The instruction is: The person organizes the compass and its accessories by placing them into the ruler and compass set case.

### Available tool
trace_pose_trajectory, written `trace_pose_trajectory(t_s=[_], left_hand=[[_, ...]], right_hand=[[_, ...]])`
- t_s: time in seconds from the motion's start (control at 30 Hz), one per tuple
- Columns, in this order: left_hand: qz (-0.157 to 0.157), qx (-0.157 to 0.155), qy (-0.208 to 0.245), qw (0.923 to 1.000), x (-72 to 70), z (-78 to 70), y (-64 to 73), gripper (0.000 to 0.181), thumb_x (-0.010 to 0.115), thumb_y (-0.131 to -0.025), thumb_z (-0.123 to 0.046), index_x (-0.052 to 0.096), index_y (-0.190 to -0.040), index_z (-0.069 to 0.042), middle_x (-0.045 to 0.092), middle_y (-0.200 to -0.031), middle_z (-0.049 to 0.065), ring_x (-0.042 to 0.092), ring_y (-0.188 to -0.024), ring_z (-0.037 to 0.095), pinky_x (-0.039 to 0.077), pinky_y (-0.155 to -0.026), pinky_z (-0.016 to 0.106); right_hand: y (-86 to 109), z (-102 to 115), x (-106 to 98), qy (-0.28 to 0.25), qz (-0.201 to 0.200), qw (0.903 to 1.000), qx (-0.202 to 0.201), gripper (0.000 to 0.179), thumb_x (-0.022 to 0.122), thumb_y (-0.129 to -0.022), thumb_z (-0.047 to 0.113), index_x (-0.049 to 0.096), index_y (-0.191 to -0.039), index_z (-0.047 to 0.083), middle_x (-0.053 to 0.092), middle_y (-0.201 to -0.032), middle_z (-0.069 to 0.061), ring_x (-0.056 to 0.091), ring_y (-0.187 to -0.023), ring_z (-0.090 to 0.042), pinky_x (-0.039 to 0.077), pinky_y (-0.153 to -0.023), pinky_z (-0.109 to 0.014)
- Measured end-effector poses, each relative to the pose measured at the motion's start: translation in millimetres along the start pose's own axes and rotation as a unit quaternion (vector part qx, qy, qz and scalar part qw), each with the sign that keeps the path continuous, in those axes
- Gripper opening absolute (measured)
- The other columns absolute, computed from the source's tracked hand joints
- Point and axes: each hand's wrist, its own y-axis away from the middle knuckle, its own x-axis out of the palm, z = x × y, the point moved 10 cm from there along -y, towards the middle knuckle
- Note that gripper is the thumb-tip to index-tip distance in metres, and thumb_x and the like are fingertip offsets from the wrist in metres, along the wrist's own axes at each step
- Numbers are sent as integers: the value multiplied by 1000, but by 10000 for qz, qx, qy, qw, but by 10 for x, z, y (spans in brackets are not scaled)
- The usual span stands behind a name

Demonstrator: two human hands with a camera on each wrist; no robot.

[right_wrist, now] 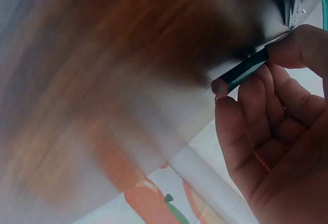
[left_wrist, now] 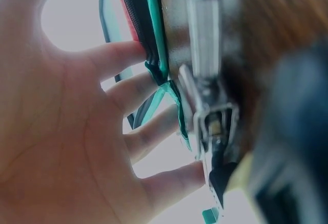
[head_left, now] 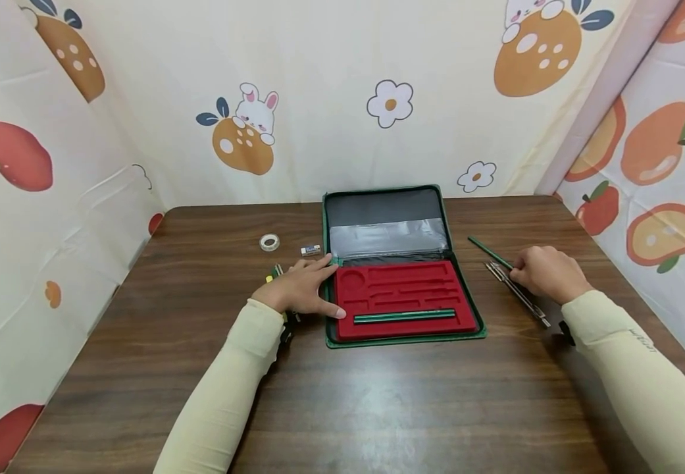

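Note:
My left hand [head_left: 302, 288] lies spread over the left edge of an open green zip case [head_left: 476, 334]. Its thumb reaches onto the red molded tray [head_left: 401, 289] inside. Dark green pencils [head_left: 404, 316] lie along the front of that tray. On the right, my right hand [head_left: 551, 273] pinches a green pencil [right_wrist: 246, 70] between thumb and fingers, its far end pointing away toward the case's back. Silver drawing compasses [head_left: 520, 296] lie on the table just left of this hand. Close to the left fingers, the left wrist view shows a metal tool with a ridged handle [left_wrist: 205, 34].
A roll of white tape [head_left: 269, 242] and a small eraser [head_left: 310, 250] sit beyond the left hand. Small items with a yellow part [head_left: 269, 278] are partly hidden behind that hand. The case's raised lid [head_left: 383, 207] stands near the printed curtain [head_left: 330, 151].

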Motion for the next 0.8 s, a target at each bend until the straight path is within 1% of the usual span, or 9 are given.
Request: trace_pose_trajectory(t_s=[0.1, 0.2, 0.3, 0.37, 0.47, 0.6, 0.8], left_hand=[[18, 18, -6, 10000, 5, -2, 1, 105, 72, -79, -66, 24, -161, -22, 6, -168, -1, 8, -151, 36, 17, -116, 63], [28, 29, 17, 10000, 14, 6, 1, 105, 72, -79, -67, 24, -161, -22, 6, -168, -1, 7, -151, 37, 18, -115, 64], [26, 29, 6, 10000, 11, 20, -9, 106, 72, -79, -67, 24, -162, -23, 6, -168, -2, 7, -150, 37, 18, -115, 64], [30, 27, 10, 10000, 9, 27, -11, 106, 72, -79, -67, 24, -162, -23, 5, -168, -2, 7, -150, 36, 17, -115, 64], [38, 32, -8, 10000, 6, 29, -9, 105, 72, -79, -67, 24, -162, -23, 5, -168, -2, 7, -150, 36, 20, -115, 63], [69, 9, -14, 10000, 9, 31, -3, 105, 71, -79, -67, 23, -162, -24, 5, -168, -3, 7, -151, 35, 27, -113, 62], [47, -15, 0, 10000, -15, 26, 1, 105, 71, -79, -68, 23, -162, -23, 5, -168, -3, 7, -150, 35, 22, -114, 63]], right_hand=[[14, -6, -16, 12, -41, 10000, 61, 13, 69, -88, 20, 72, -79, 11, 66, -74, -4, 59, -64, -25, 48, -56, -53], [33, 24, -43, 14, -96, 9999, 48, 14, 69, -89, 21, 73, -84, 8, 68, -78, -7, 61, -67, -26, 50, -59, -55], [64, 104, -77, -57, -134, 9999, -20, 18, 69, -91, 23, 73, -91, 6, 68, -80, -5, 61, -69, -24, 50, -61, -54], [88, 195, -96, -122, -177, 9997, -105, 17, 69, -91, 23, 74, -92, 6, 68, -79, -2, 60, -70, -22, 50, -63, -51], [134, 368, -128, -184, -280, 9990, -282, 16, 70, -90, 21, 74, -94, 6, 67, -79, 1, 59, -70, -18, 50, -65, -48], [202, 618, -155, -160, -419, 9969, -640, 13, 70, -89, 17, 73, -94, 6, 66, -79, 2, 58, -70, -16, 51, -65, -45], [316, 989, -165, -72, -502, 9908, -1258, 5, 72, -85, 14, 71, -89, 10, 60, -75, 5, 54, -67, -13, 49, -60, -39]])
